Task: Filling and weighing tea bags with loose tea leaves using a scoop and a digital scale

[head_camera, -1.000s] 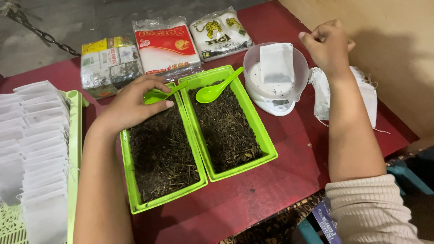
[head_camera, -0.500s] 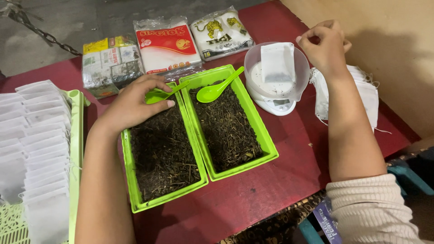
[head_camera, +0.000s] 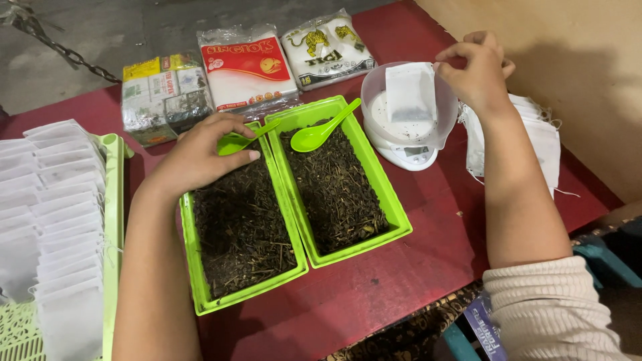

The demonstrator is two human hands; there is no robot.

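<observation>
Two green trays stand side by side on the red table, both filled with dark loose tea leaves: the left tray (head_camera: pixel 200 294) and the right tray (head_camera: pixel 394 220). My left hand (head_camera: pixel 197 157) rests over the left tray's far end, gripping a green spoon (head_camera: pixel 237 142). A second green spoon (head_camera: pixel 321 130) lies across the right tray's far rim. My right hand (head_camera: pixel 476 67) pinches the top corner of a white filter bag (head_camera: pixel 409 93) standing in a clear bowl (head_camera: pixel 374 90) on a small white scale (head_camera: pixel 411 155).
Three packets lie at the table's far side: a multicoloured one (head_camera: pixel 164 93), a red-and-white one (head_camera: pixel 247 70) and a white one (head_camera: pixel 328 47). A green rack (head_camera: pixel 110 234) of filled white bags sits at left. Empty bags (head_camera: pixel 538 144) are piled at right by the wall.
My right hand has shifted slightly left toward the bowl and now grips the filter bag's corner. My left hand stays on the spoon over the left tray.
</observation>
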